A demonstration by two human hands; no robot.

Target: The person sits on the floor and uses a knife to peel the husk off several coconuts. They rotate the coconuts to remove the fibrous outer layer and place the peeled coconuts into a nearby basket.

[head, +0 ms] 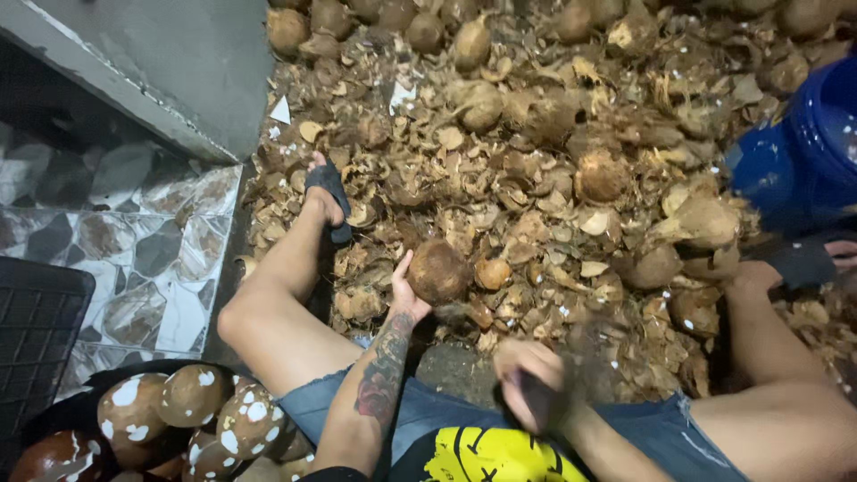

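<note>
The left hand [406,290] cups a round brown coconut [437,270] from its 8 o'clock side, fingers wrapped on the shell, holding it just above the heap of husk scraps [536,178] on the floor. At 5 o'clock from the coconut, the right hand [528,384] is blurred, fingers curled around a dark handle [544,406]. Peeled, white-flecked coconuts [192,402] fill a basin at 8 o'clock.

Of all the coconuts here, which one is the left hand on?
The round brown coconut at the pile's near edge, held by the left hand; the others lie untouched.
</note>
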